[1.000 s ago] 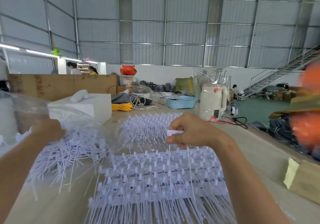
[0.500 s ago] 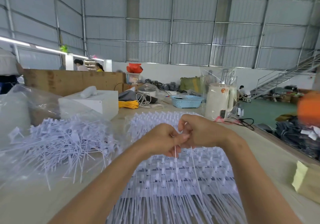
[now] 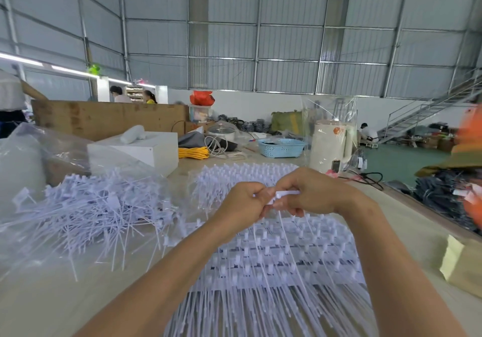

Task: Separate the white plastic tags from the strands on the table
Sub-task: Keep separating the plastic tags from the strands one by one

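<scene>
While a white tag [image 3: 286, 194] sat pinched in the right hand [image 3: 313, 190], the left hand [image 3: 243, 203] gripped its strands [image 3: 283, 229], fists touching. Uncut sheets [image 3: 281, 263] lay beneath both hands; a loose pile [image 3: 91, 206] lay left of them.

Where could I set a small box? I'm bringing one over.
Bare table shows near the front left, below the loose pile of tags, and on the right between the tag sheets and the yellow bag. The back is crowded around the blue basket.
</scene>
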